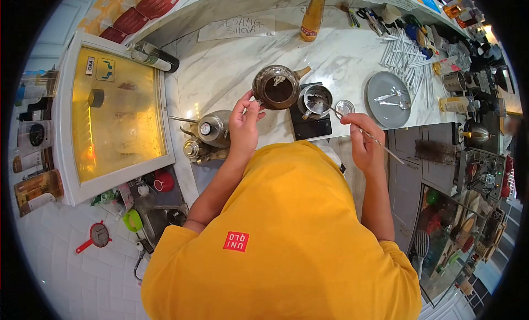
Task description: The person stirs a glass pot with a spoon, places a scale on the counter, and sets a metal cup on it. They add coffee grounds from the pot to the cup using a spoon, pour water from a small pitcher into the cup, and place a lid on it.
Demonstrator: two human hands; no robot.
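My left hand (pixel 244 124) grips a glass teapot (pixel 276 87) by its near side, above the counter. Dark matter shows inside the pot, and its spout points to the right. Fingers of my right hand (pixel 364 141) are closed around a long bar spoon (pixel 380 142) with a twisted stem. The spoon's far end reaches into a metal cup (pixel 318 99), where something dark lies at the bottom. The cup stands on a black scale (pixel 309 127), just right of the teapot. A small clear glass (pixel 345 107) sits between the cup and my right hand.
Metal kettles (pixel 214 127) stand left of my left hand. A grey plate (pixel 388 99) with cutlery lies to the right, beside a heap of white straws (pixel 405 55). An amber bottle (pixel 313 17) stands at the back. A yellow-lit glass-door fridge (pixel 118 113) borders the left.
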